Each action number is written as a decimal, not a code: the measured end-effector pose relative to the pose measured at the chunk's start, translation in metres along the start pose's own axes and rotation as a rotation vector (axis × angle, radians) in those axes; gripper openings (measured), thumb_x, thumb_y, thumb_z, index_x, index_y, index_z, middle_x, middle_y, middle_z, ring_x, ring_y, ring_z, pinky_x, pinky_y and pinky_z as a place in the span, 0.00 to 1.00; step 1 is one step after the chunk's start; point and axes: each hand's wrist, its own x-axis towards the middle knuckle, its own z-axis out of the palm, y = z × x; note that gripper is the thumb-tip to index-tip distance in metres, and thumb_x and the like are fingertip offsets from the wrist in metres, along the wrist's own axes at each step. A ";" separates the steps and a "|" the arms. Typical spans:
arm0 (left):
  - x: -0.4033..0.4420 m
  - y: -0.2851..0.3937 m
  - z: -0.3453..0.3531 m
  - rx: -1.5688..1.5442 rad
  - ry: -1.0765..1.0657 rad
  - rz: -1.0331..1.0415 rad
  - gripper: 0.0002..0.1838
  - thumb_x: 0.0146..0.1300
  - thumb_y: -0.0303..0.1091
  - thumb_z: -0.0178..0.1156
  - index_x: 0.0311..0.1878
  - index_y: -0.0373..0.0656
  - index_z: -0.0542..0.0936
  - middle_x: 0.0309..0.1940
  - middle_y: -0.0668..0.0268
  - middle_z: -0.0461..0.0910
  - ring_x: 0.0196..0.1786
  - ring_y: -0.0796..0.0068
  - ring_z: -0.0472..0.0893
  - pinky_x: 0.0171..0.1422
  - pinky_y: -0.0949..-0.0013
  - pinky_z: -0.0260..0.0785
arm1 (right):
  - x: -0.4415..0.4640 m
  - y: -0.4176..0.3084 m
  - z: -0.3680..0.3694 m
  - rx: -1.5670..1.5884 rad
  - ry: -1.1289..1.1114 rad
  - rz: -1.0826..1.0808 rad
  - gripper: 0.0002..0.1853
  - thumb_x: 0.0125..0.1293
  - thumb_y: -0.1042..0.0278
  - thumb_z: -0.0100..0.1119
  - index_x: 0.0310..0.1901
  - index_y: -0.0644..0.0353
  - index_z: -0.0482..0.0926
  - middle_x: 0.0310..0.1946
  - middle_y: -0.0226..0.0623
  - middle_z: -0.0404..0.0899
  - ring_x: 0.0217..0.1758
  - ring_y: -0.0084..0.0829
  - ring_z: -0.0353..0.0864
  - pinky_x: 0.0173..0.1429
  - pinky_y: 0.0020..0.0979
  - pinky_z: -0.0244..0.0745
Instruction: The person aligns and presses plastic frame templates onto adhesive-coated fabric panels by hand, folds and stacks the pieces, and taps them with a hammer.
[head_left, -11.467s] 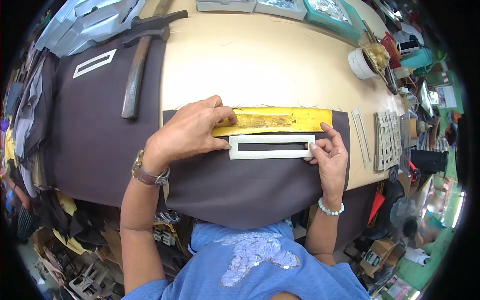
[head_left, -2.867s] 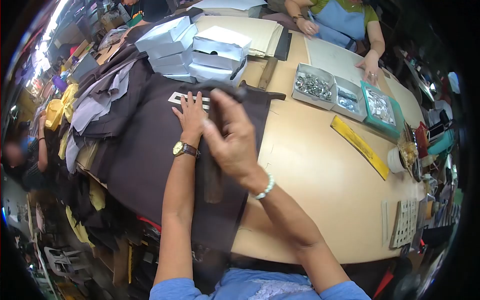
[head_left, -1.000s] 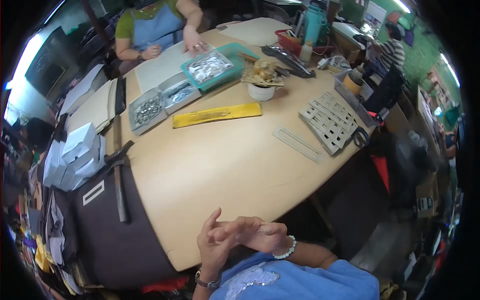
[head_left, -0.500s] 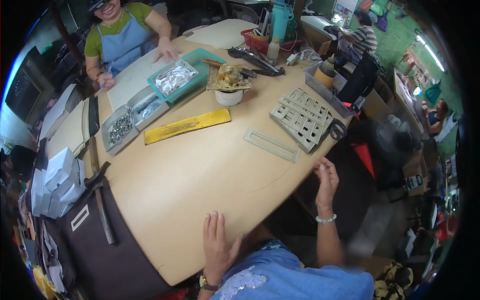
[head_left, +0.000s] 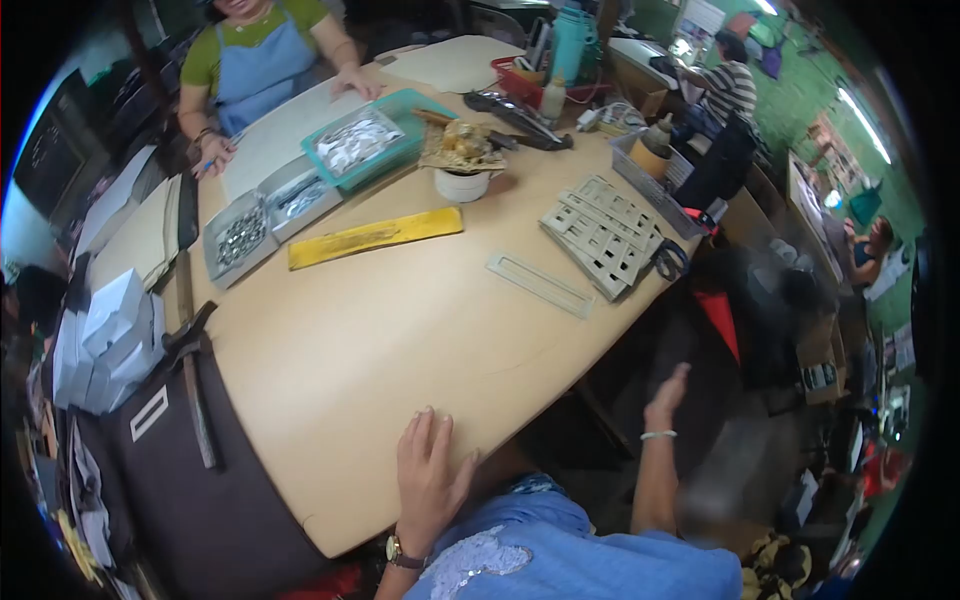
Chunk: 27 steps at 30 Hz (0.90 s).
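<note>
My left hand (head_left: 430,475) lies on the tan table (head_left: 340,370) near its front edge, fingers spread and holding nothing. To the right, beyond the table edge, my right hand (head_left: 667,397) hangs over dark fabric (head_left: 640,360); its fingers are partly hidden and blurred. Nearest to it on the table are a pale slotted strip (head_left: 540,285), a stack of cut-out templates (head_left: 600,235) and dark-handled scissors (head_left: 670,260). A yellow bar (head_left: 377,238) rests farther back. On the left, a white rectangular frame (head_left: 150,413) and a hammer (head_left: 197,410) lie on dark cloth (head_left: 190,510).
Trays of metal parts (head_left: 240,240), a green basket (head_left: 365,140), a white pot (head_left: 462,186) and a grey basket (head_left: 650,185) stand on the table. White boxes (head_left: 115,320) are stacked left. A co-worker (head_left: 255,70) sits across; another person (head_left: 728,85) sits back right.
Since half a second ago, my right hand has dropped away from the table's edge; my left hand still rests on the table. The dark piece, once before me, and my earlier grip on the hammer are gone.
</note>
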 end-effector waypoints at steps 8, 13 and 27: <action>0.009 0.017 -0.002 -0.700 -0.112 -0.052 0.64 0.43 0.43 0.78 0.74 0.36 0.42 0.69 0.46 0.58 0.71 0.51 0.60 0.74 0.58 0.52 | -0.197 -0.138 0.042 1.042 -1.318 0.477 0.26 0.74 0.54 0.42 0.65 0.66 0.63 0.63 0.38 0.68 0.64 0.37 0.69 0.69 0.34 0.64; -0.022 -0.005 -0.002 -0.996 0.181 -0.577 0.33 0.65 0.21 0.52 0.72 0.35 0.53 0.66 0.57 0.65 0.65 0.66 0.68 0.70 0.64 0.58 | -0.274 -0.178 0.103 0.120 -1.969 -0.313 0.32 0.71 0.54 0.50 0.70 0.63 0.58 0.72 0.50 0.54 0.77 0.43 0.49 0.76 0.38 0.43; -0.025 -0.046 -0.096 0.654 0.744 -0.542 0.41 0.56 0.25 0.64 0.72 0.38 0.55 0.66 0.49 0.63 0.69 0.52 0.63 0.72 0.57 0.54 | -0.252 -0.114 0.111 -0.870 -1.230 -1.201 0.35 0.62 0.46 0.57 0.65 0.59 0.67 0.69 0.53 0.57 0.73 0.57 0.51 0.70 0.63 0.44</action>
